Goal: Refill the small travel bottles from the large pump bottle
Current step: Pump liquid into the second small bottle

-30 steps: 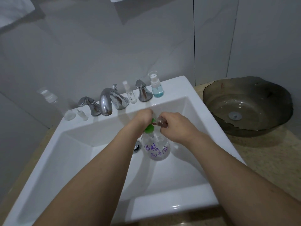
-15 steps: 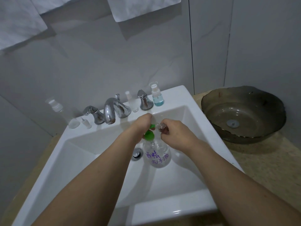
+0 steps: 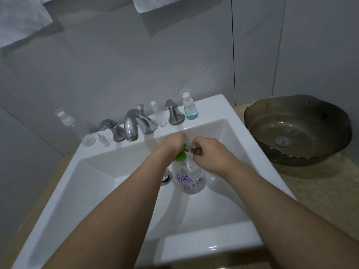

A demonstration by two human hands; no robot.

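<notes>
- Change from the earlier frames: both hands stay over the pump bottle (image 3: 189,176) in the sink (image 3: 229,111); the view has tilted up, so the sink sits lower in the picture and more of the hanging towels (image 3: 23,18) shows. The grip and the bottle's place are unchanged.
- Left hand (image 3: 172,141): fingers curled down over the green pump head (image 3: 181,156), pressed together rather than spread; the fingertips are hidden behind the knuckles.
- Right hand (image 3: 208,152): thumb and fingers pinch a small clear bottle (image 3: 192,146), held just beside the pump head at the nozzle side; whether the two touch cannot be told.
- Pose: both forearms reach forward from the near edge of the sink and converge above the pump bottle, backs of the hands up.
- Pump bottle: clear, with purple handwriting, upright in the basin, just right of the drain (image 3: 166,177).
- Behind the pump bottle, on the sink's back ledge: faucet (image 3: 134,124) with two handles; a spray bottle (image 3: 189,105) with blue liquid at the right end; a slim clear bottle (image 3: 158,115) between faucet and right handle; further small clear bottles (image 3: 89,139) at the left end.
- Right of the sink: a dark glass basin (image 3: 297,131) on the counter.
</notes>
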